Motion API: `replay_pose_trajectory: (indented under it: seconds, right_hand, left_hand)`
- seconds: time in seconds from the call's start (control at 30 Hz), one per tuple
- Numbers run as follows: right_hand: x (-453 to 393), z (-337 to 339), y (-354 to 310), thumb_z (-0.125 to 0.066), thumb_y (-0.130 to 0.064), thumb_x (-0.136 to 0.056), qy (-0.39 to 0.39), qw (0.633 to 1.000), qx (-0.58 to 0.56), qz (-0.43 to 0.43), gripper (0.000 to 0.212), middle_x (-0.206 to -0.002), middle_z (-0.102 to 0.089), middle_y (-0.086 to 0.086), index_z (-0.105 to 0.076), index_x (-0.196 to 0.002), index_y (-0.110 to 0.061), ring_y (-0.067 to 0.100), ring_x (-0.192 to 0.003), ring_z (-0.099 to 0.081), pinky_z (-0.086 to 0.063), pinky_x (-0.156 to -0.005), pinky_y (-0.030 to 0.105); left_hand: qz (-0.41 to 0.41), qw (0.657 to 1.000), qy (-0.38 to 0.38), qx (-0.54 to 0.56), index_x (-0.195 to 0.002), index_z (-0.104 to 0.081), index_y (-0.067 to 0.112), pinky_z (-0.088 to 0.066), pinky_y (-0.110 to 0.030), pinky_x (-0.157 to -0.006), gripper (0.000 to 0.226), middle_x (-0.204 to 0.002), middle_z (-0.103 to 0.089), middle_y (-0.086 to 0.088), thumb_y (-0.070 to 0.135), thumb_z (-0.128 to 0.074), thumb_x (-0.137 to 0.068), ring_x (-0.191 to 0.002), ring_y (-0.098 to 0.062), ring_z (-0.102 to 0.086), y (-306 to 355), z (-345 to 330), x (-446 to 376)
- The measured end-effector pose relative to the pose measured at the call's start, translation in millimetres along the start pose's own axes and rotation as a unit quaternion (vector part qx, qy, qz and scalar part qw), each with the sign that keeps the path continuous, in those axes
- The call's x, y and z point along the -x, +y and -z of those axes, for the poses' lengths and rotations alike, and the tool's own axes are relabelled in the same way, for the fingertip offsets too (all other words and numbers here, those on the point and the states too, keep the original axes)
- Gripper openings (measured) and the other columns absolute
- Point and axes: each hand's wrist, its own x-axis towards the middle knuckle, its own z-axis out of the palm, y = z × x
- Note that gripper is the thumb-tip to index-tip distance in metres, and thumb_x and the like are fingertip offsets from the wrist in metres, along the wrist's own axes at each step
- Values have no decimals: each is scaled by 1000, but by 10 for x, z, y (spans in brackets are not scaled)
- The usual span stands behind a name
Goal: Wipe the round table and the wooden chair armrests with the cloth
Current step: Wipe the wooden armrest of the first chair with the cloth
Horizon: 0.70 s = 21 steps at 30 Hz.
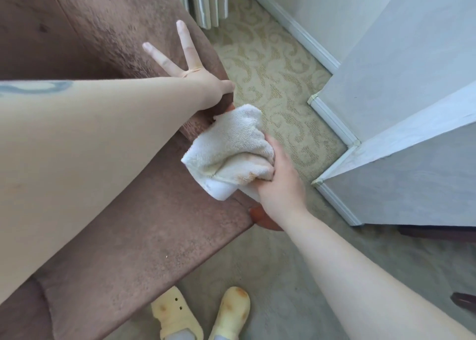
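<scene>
My right hand [279,182] grips a bunched white terry cloth [231,150] with yellowish stains and presses it onto the right armrest of a brown upholstered chair [123,249]. The cloth hides most of the armrest; a bit of reddish wood [260,217] shows just below my wrist. My left hand [203,81] rests on the chair's backrest edge, two fingers stretched straight out over the upholstery and the other fingers curled over the edge. No round table is in view.
Patterned beige carpet [270,63] lies to the right of the chair. A grey-white wall corner with white skirting [332,123] juts in at the right. Curtain folds [206,1] hang at the top. My feet in yellow slippers [206,314] stand below the seat.
</scene>
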Motion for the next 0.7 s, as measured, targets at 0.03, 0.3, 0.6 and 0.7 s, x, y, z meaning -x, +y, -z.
replay_pose_trajectory:
  seconds: [0.03, 0.3, 0.6, 0.7]
  right_hand:
    - [58, 21, 22, -61, -51, -63, -3, 1000, -19, -8, 79, -129, -49, -25, -27, -133, -56, 3, -114, -49, -43, -86, 30]
    - [327, 178, 279, -58, -44, -75, 3, 948, -185, -259, 26, -107, -68, -2, -61, -92, -26, 8, -83, -61, -42, -66, 20]
    - [486, -135, -12, -61, -38, -86, 131, 986, 53, -85, 48, -122, -57, 3, -50, -129, -20, 27, -111, -53, -44, -90, 43]
    - [642, -57, 213, -61, -20, -85, 127, 982, 43, -135, 53, -128, -52, 3, -45, -135, -21, 27, -116, -49, -38, -83, 35]
  left_hand:
    - [3, 1000, -5, -2, -138, 28, 46, -20, -67, -103, 115, -146, 35, -22, 59, -67, -73, -132, -57, -12, -3, 10, 6]
    - [-19, 1000, -19, 0, -137, 29, 46, -23, -64, -105, 113, -143, 41, -19, 54, -67, -76, -134, -57, -12, -13, 46, 15]
    - [-65, 992, -76, -82, -134, 32, 46, -17, -63, -108, 106, -147, 35, -20, 68, -55, -77, -138, -52, -3, -137, 178, 30]
    - [-168, 970, -145, -101, -140, 23, 45, -18, -50, -112, 100, -153, 27, -10, 49, -60, -84, -142, -38, -10, -656, 379, 104]
